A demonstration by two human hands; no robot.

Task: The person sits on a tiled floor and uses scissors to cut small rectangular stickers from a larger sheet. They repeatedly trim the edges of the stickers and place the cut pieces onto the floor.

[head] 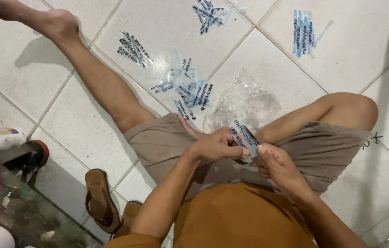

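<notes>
Four heaps of printed strips beyond the hands, one clear bag, two brown sandals.

Orange shirt, taupe shorts, bare feet

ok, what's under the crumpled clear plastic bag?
The crumpled clear plastic bag lies on white floor tile, which shows through it. Its near edge is hidden behind the hands and their sticker strip.

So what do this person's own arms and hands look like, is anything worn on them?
Both arms are bare from the elbow down: no sleeves reach the forearms, and no gloves, watch or bracelet show. The left hand and right hand show no rings that I can make out. Clothing begins higher up, with an orange-brown shirt, and grey-brown shorts below.
</notes>
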